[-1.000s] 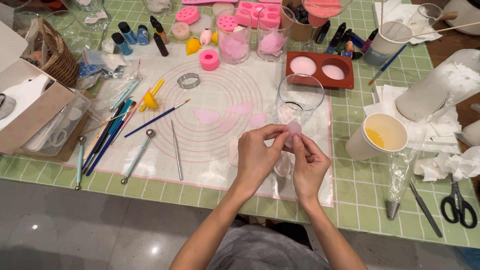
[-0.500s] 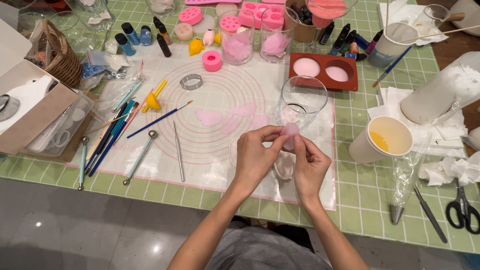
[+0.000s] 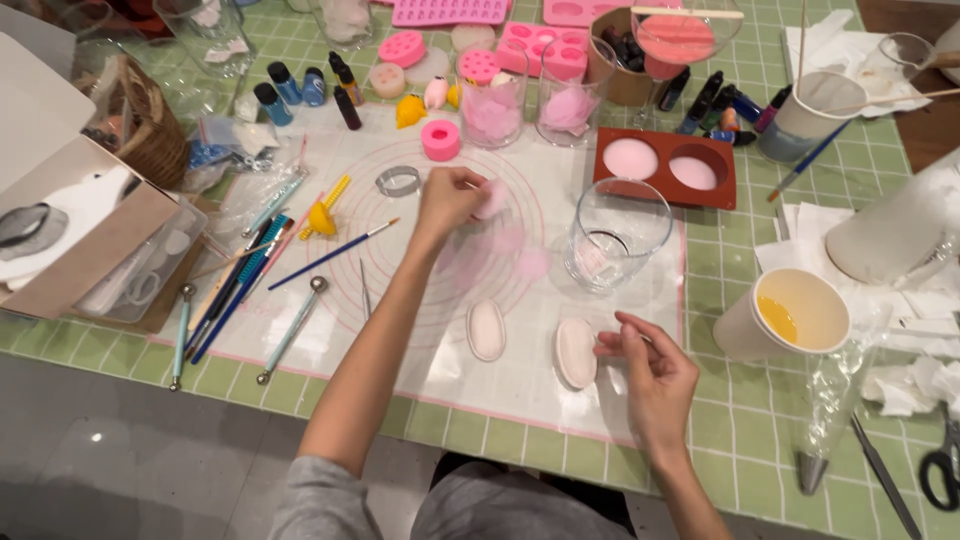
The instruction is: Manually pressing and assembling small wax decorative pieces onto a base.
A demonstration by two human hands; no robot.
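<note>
My left hand (image 3: 447, 201) reaches forward over the clear mat (image 3: 430, 360) and pinches a small pale pink piece (image 3: 492, 199). My right hand (image 3: 650, 372) hovers near the table's front with fingers loosely apart, holding nothing, its fingertips beside a pale pink oval piece (image 3: 576, 352) lying on the mat. A second pale pink oval piece (image 3: 486, 330) lies to its left. A clear glass tumbler (image 3: 616, 234) stands just behind them. Thin pink petals (image 3: 520, 250) lie on the mat between my hands.
A paper cup of yellow liquid (image 3: 790, 312) stands right of the mat, a red two-cavity mould (image 3: 665, 166) behind the tumbler. Brushes and ball tools (image 3: 245, 280) lie left, beside an open cardboard box (image 3: 80, 230). Scissors (image 3: 935, 465) and a piping bag (image 3: 830, 410) lie far right.
My hands, together over the mat a second ago, have parted. The left has reached forward with a pink piece; the right has dropped near the front. Two oval pieces now lie uncovered.
</note>
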